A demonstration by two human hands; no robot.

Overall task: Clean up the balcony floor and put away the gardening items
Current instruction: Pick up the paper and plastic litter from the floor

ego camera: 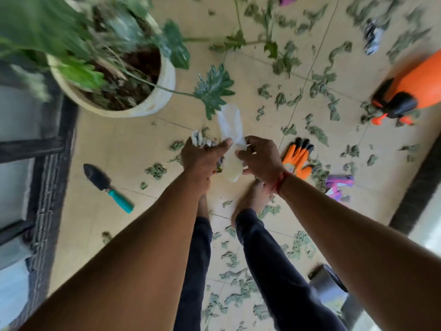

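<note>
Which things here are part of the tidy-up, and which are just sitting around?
Part of the job: white bag, held by the left hand and right hand; leaf scraps; trowel; orange gloves; orange sprayer; purple gloves.
Probably just there: plant pot; grey cylinder.

Both hands, left hand (199,156) and right hand (260,156), pinch a white bag (230,125) (leaf scraps (317,134) litter the floor (133,139)).
</note>
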